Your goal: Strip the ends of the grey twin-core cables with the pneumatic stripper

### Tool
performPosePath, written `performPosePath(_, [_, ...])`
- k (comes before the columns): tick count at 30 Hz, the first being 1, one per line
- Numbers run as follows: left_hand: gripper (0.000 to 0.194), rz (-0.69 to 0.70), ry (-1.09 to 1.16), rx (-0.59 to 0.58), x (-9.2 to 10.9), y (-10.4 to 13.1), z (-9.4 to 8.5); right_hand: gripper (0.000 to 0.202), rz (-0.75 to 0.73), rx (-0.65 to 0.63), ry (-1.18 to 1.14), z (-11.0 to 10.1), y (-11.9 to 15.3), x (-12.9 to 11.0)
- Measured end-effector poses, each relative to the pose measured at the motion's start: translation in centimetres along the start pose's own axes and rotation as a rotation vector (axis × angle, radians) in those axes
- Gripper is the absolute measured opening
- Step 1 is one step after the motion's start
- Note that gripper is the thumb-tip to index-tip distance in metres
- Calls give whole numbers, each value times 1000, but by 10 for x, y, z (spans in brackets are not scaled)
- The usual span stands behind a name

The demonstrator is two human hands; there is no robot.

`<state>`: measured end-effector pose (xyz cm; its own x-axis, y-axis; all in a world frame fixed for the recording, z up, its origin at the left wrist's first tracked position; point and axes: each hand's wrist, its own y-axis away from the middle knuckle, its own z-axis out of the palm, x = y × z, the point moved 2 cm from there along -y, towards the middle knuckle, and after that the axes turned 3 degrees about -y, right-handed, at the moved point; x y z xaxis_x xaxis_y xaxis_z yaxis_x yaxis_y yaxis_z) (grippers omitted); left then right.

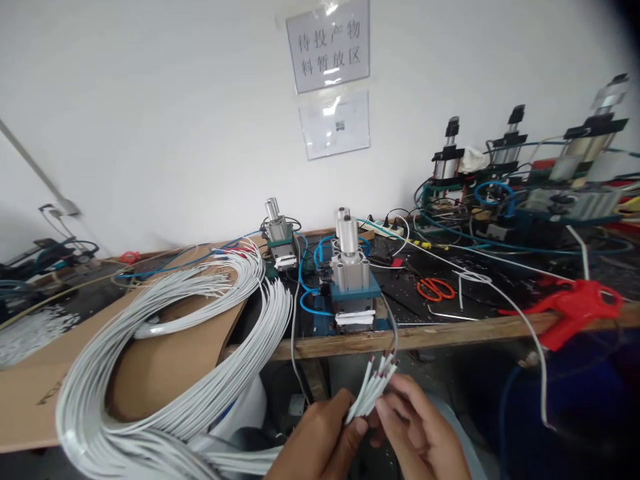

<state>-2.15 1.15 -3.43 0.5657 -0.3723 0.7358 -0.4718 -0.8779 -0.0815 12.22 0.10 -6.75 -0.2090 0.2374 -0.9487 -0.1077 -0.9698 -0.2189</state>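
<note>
My left hand (320, 437) is closed round a bunch of white cables (367, 398) near their ends. Dark red tips show at the top of the bunch, which stands tilted up and to the right. At its right side, my right hand (423, 430) has thumb and fingers closed on the cables; the other fingers curl below. From under my left wrist the cables run left into a large coiled bundle of white cables (87, 393) lying on a cardboard sheet. Just beyond my hands stands a pneumatic press (351, 273) with a silver cylinder and blue base.
A wooden bench edge (330, 345) runs across in front of me. A second press (279, 233) stands further back. Orange-handled scissors (435, 289), a hex key and loose cables lie on the right. A red air gun (580, 307) sits at the bench edge, with more presses (447, 160) behind.
</note>
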Motion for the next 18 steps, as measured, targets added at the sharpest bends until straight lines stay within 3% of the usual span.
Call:
performPosePath(7, [32, -94, 168, 129, 2, 18, 2, 21, 14, -218, 60, 4, -1, -6])
performPosePath(12, [32, -64, 145, 82, 4, 17, 1, 19, -57, -173, 30, 9, 3, -10])
performPosePath(14, [32, -49, 132, 194, 4, 18, -1, 22, -107, -82, -4, 10, 6, -9])
performPosePath(18, [35, -144, 236, 609, 0, 30, -1, 27, -192, 81, -127, 12, 18, 4])
